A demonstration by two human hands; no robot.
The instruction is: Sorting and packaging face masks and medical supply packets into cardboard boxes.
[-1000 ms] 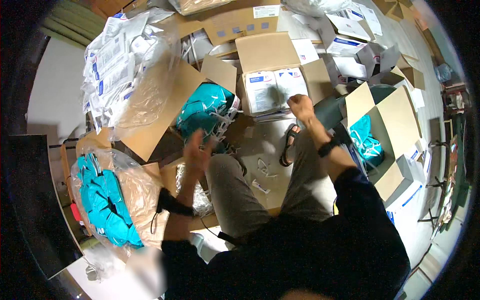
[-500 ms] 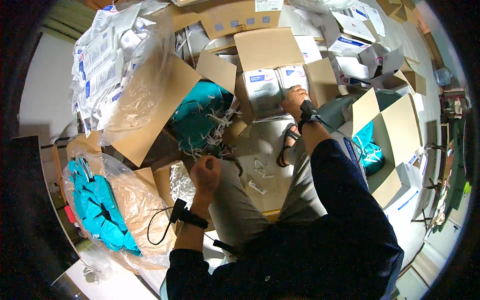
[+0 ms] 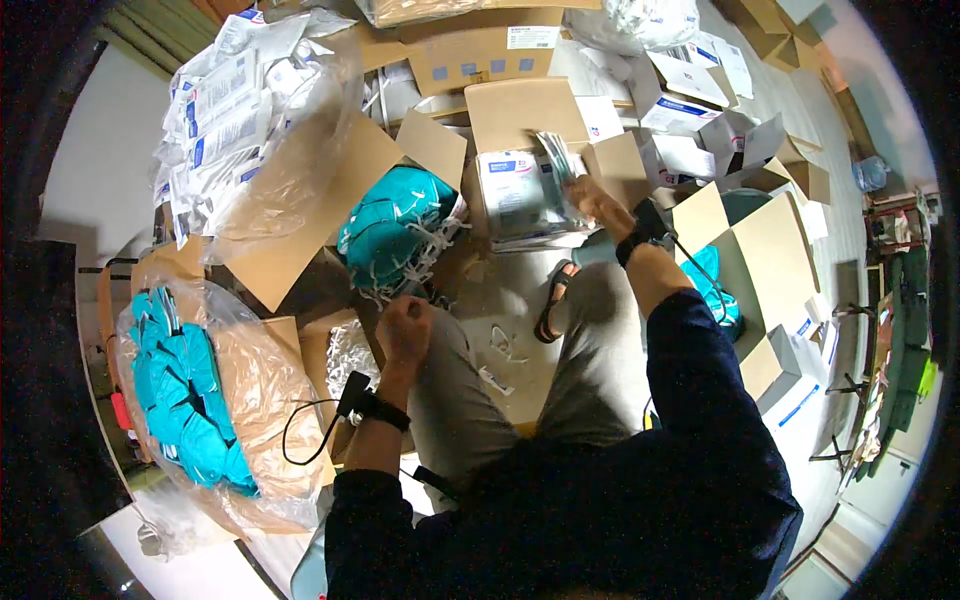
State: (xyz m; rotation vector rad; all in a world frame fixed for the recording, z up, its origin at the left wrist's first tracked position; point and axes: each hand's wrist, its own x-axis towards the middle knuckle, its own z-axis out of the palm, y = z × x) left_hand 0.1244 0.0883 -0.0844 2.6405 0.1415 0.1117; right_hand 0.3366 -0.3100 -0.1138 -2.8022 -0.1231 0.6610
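Note:
My right hand is closed on a bunch of flat white packets, tilted up on edge above an open carton. More flat packets with blue and red print lie in the carton, beside the gripped bunch. Over my left thigh, my left hand is curled closed; whatever its fingers hold, if anything, is hidden. Just beyond it, teal fabric pieces with white straps fill another open carton.
At left, a clear plastic bag surrounds folded teal pieces. A heap of white packets rises at the far left. On my right stands an open carton with teal pieces inside. White boxes sit at the far right.
My right hand has gripped a bunch of packets and tilted it up on edge from the carton. My left hand stays curled near my thigh. The whole view has shifted slightly.

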